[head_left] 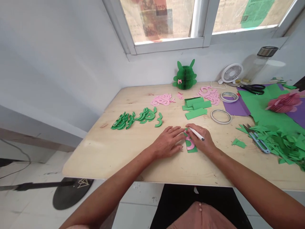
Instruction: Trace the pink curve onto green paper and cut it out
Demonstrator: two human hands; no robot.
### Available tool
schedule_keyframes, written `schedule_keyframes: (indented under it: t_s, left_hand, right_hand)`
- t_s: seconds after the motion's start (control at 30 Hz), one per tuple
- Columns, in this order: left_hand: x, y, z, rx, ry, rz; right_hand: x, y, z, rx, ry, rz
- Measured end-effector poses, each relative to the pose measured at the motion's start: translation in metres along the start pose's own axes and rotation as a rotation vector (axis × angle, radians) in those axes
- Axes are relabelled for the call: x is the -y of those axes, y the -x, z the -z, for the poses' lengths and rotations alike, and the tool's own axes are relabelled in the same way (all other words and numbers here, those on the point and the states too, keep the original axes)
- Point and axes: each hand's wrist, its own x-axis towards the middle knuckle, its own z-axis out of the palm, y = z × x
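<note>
"Head view, near zone: state of hands?"
"L. hand [168, 141] flat on table [107, 159], fingers slightly spread, tips by L. edge of a green strip [192, 150]. R. hand [202, 138] pinching a white pen [197, 133] btwn thumb & fingers; pen tip hidden."

"And btwn the hands?"
"Said strip, w/ a pink cutout [190, 144] lying on it; upper part of both partly covered by R. hand."

"Same depth, far R.?"
"Blue scissors [259, 143] at L. side of a heap of green scraps [281, 143]."

"Mid-table, L. to R.?"
"Two piles of green cutouts [122, 121], one loose green piece [159, 120] just beside; stacked green strips [196, 113]; tape roll [221, 122], w/ a 2nd roll [229, 101] behind."

"Beyond?"
"Two main pink heaps [162, 100]; black scissors [254, 88] at R., on colored paper."

"Back edge?"
"Green paper figure [185, 79], two ears up, near wall; sm. white fan [231, 73]; clear bottle [256, 66] to fan's R.; window [166, 46] above."
</note>
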Motion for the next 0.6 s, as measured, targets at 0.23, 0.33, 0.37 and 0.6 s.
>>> schedule_keyframes:
  t_s: [0.23, 0.33, 0.37, 0.6]
  left_hand:
    - [0.010, 0.001, 0.000, 0.065, 0.004, -0.073]
    - [0.012, 0.001, -0.001, 0.088, 0.018, -0.081]
    - [0.012, 0.002, -0.001, 0.091, 0.024, -0.084]
    - [0.015, 0.002, 0.002, 0.096, 0.048, -0.082]
  right_hand:
    - [0.005, 0.001, 0.002, 0.036, -0.026, -0.016]
    - [0.005, 0.001, 0.001, 0.027, -0.025, -0.020]
    - [0.005, 0.001, 0.001, 0.023, -0.026, -0.023]
    - [0.007, 0.002, 0.001, 0.008, -0.011, -0.039]
